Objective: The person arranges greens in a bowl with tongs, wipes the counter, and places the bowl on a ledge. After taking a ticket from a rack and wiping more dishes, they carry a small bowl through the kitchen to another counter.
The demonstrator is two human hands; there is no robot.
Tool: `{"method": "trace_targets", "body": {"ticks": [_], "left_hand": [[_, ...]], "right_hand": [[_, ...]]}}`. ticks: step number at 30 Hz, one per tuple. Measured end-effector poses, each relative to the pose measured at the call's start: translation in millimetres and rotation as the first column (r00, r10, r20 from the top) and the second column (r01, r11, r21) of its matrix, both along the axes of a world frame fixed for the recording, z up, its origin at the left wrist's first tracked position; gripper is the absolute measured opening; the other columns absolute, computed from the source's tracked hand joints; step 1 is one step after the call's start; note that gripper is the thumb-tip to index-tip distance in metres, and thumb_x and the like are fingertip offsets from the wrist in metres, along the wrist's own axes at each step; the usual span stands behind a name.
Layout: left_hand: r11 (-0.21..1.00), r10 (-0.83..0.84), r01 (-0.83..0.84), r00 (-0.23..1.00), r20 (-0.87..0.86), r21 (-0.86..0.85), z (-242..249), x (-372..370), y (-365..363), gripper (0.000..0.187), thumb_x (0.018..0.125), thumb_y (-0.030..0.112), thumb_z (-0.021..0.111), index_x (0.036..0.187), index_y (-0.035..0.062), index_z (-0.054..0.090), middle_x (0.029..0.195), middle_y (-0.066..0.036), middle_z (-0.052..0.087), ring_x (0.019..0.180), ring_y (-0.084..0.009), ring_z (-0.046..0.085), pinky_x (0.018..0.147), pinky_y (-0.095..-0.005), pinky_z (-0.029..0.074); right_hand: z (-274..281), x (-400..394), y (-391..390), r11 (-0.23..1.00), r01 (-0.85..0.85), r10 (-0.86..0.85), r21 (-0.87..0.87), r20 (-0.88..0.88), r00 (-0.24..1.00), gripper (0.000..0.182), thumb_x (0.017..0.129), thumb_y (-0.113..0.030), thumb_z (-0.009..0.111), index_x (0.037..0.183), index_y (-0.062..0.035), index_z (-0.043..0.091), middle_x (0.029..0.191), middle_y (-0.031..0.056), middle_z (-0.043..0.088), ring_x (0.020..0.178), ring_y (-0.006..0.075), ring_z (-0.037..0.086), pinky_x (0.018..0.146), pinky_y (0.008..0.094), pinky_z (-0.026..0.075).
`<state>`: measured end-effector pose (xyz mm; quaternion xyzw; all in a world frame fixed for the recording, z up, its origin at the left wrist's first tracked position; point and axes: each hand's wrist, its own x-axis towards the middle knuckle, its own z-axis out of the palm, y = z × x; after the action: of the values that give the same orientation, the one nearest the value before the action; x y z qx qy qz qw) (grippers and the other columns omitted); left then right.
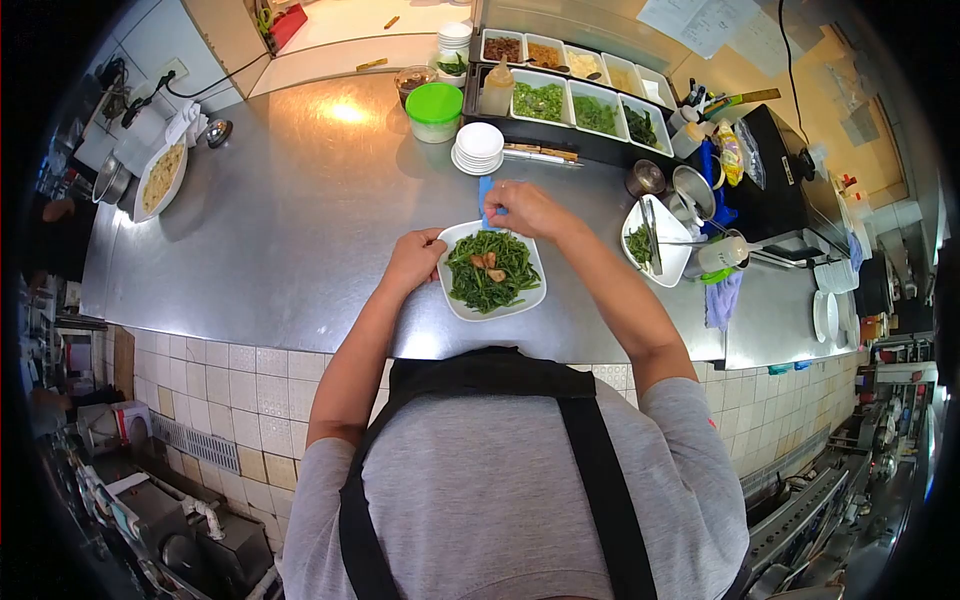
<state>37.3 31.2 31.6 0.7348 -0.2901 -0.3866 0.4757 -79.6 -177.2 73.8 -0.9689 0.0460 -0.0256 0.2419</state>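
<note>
A white square plate (530, 296) of cooked leafy greens (490, 268), topped with a few brown pieces, sits on the steel counter in front of me. My left hand (413, 262) grips the plate's left rim, thumb on top. At the far rim, my right hand (522, 210) pinches a blue cloth (486, 190), which looks like a strip and partly hides under the fingers. Just beyond the cloth stands a stack of small white dishes (478, 146).
Behind stand bins of chopped toppings (597, 112), a green-lidded tub (435, 105) and a squeeze bottle (497, 90). To the right is a white dish (672, 262) with greens and tongs (652, 235). An oval dish of food (160, 182) rests at far left.
</note>
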Motion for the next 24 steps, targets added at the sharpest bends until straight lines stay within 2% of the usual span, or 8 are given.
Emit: {"method": "trace_targets", "body": {"ticks": [4,7,10,13,16,19,22,24], "left_hand": [[0.999,0.014,-0.017,0.998,-0.062,-0.037,-0.8,-5.2,5.7,0.030,0.084,0.009,0.049,0.105,0.0003,0.067,0.062,-0.007,0.062,0.047,-0.0118,0.056,0.043,-0.0257,0.046],[0.992,0.084,-0.095,0.988,-0.133,-0.080,-4.4,-18.6,16.1,0.028,0.084,0.008,0.048,0.104,-0.0004,0.066,0.068,-0.008,0.063,0.046,-0.0122,0.056,0.042,-0.0251,0.046],[0.990,0.112,-0.133,0.953,-0.283,-0.056,-4.0,-30.0,28.6,0.026,0.084,0.008,0.048,0.102,-0.0004,0.065,0.076,-0.010,0.064,0.054,-0.0123,0.059,0.046,-0.0263,0.048],[0.999,-0.038,0.039,0.987,-0.155,0.006,-8.2,-16.7,28.6,0.029,0.084,0.009,0.050,0.107,-0.0021,0.065,0.086,-0.012,0.065,0.068,-0.0160,0.063,0.061,-0.0288,0.052],[0.998,-0.050,0.050,0.998,-0.028,-0.024,0.0,-11.4,10.8,0.033,0.085,0.014,0.052,0.111,-0.0018,0.065,0.090,-0.013,0.067,0.082,-0.0212,0.064,0.076,-0.0304,0.050],[0.982,-0.130,0.156,0.966,0.224,-0.104,-28.0,-1.3,-6.7,0.033,0.085,0.017,0.053,0.112,0.0014,0.065,0.095,-0.015,0.067,0.087,-0.0253,0.064,0.082,-0.0303,0.048],[0.980,-0.148,0.174,0.962,0.229,-0.098,-17.5,-4.9,-5.9,0.031,0.086,0.020,0.052,0.109,0.0051,0.067,0.095,-0.016,0.066,0.087,-0.0270,0.063,0.082,-0.0320,0.048],[0.979,-0.142,0.172,0.958,0.249,-0.105,-20.6,-5.2,-4.3,0.031,0.086,0.020,0.052,0.109,0.0059,0.067,0.095,-0.016,0.065,0.087,-0.0276,0.063,0.081,-0.0325,0.047]], "right_hand": [[4.6,-9.2,5.3,0.991,0.122,-0.125,-0.054,-0.055,0.991,0.020,0.073,-0.015,0.072,0.081,-0.0070,0.055,0.088,0.0119,0.061,0.086,0.0315,0.060,0.074,0.0416,0.048],[-6.2,-19.1,-7.4,0.985,0.171,-0.171,0.002,0.021,0.985,0.020,0.076,-0.013,0.071,0.081,-0.0046,0.055,0.083,0.0105,0.060,0.078,0.0258,0.059,0.070,0.0374,0.048],[10.4,-32.1,-14.7,0.918,0.275,-0.285,0.285,-0.008,0.958,0.020,0.074,-0.014,0.071,0.087,-0.0052,0.059,0.084,0.0124,0.064,0.080,0.0277,0.063,0.072,0.0381,0.050],[20.3,-40.7,-12.3,0.901,0.318,-0.320,0.295,-0.042,0.947,0.023,0.073,-0.014,0.071,0.091,-0.0050,0.060,0.082,0.0122,0.065,0.077,0.0255,0.063,0.071,0.0369,0.050],[4.1,-36.1,-5.5,0.935,0.270,-0.283,0.232,0.026,0.959,0.021,0.074,-0.013,0.071,0.089,-0.0046,0.060,0.083,0.0118,0.064,0.077,0.0252,0.063,0.071,0.0371,0.050],[3.1,-29.8,8.6,0.947,0.234,-0.260,0.221,0.097,0.961,0.019,0.074,-0.011,0.071,0.088,-0.0040,0.060,0.083,0.0117,0.064,0.077,0.0252,0.063,0.072,0.0369,0.050],[14.9,-30.2,20.5,0.957,0.198,-0.233,0.213,0.153,0.960,0.018,0.076,-0.010,0.070,0.089,-0.0034,0.060,0.083,0.0109,0.065,0.077,0.0222,0.062,0.072,0.0347,0.050],[14.0,-32.4,16.5,0.900,0.233,-0.289,0.367,0.105,0.951,0.017,0.076,-0.009,0.071,0.090,-0.0042,0.061,0.080,0.0074,0.064,0.075,0.0173,0.060,0.071,0.0313,0.050]]}}
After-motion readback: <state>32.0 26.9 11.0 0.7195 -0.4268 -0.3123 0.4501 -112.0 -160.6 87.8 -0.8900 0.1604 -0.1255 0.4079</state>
